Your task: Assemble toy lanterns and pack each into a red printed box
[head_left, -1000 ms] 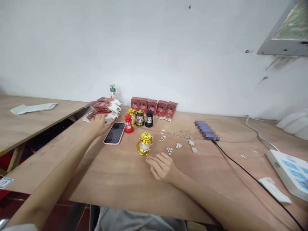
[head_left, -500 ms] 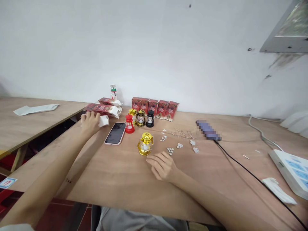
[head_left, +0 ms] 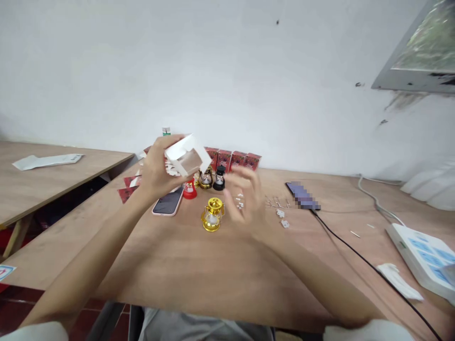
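Note:
My left hand (head_left: 152,168) is closed around a small carton (head_left: 178,149), raised over the table. Its open end with white flaps faces me, showing the hollow inside. My right hand (head_left: 247,199) is lifted off the tabletop, blurred, its fingers apart and holding nothing. Between my forearms a gold mini lantern (head_left: 212,219) stands upright on the table. Behind it are a red mini lantern (head_left: 189,191), a black mini lantern (head_left: 219,180) and a black-and-gold one (head_left: 206,179). Another gold lantern is mostly hidden behind the carton.
A pink-edged phone (head_left: 165,206) lies left of the gold lantern. Red boxes (head_left: 238,160) line the wall. Thin metal pieces (head_left: 279,203) and white plastic parts (head_left: 282,219) lie to the right, near a blurred-out phone (head_left: 302,195) with a black cable (head_left: 351,244). A white device (head_left: 423,255) sits far right.
My left hand has picked up a carton from the pile at the left and brought it up and to the right. My right hand has risen from the table and spread its fingers.

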The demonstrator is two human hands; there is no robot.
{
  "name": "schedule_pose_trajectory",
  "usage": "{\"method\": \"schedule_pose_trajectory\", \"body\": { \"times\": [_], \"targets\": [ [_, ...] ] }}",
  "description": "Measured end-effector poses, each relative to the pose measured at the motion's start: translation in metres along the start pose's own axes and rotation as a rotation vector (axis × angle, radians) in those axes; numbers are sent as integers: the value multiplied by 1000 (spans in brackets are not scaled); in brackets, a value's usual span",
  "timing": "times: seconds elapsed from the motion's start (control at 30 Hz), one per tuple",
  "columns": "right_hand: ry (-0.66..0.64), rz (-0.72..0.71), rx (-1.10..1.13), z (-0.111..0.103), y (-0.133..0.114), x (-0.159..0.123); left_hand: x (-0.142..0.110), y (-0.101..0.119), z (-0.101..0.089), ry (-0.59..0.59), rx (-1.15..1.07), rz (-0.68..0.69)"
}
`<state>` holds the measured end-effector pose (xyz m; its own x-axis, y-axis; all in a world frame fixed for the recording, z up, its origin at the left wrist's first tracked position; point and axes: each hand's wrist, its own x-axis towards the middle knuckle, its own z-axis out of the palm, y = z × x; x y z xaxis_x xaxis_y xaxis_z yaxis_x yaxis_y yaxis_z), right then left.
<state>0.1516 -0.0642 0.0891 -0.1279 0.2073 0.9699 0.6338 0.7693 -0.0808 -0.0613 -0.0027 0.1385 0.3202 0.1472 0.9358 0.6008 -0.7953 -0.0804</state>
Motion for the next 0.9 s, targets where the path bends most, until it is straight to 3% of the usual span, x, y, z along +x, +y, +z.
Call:
{"method": "schedule_pose_trajectory", "body": {
  "times": [0.13,0.23,0.37,0.47,0.63,0.9],
  "targets": [
    [-28,153,94,-4,1,59,38,-8,26,-24,-82,131],
    [21,186,121,-7,2,77,55,-10,42,16,-94,178],
    [19,254,87,-10,2,76,55,-1,51,34,-135,279],
    [-49,283,50,-11,4,73,48,3,53,-26,-155,297],
    [-199,249,-7,-10,12,71,38,0,54,-142,-151,231],
    [-118,293,94,-5,29,69,29,-5,50,-184,-255,70]
  ]
}}
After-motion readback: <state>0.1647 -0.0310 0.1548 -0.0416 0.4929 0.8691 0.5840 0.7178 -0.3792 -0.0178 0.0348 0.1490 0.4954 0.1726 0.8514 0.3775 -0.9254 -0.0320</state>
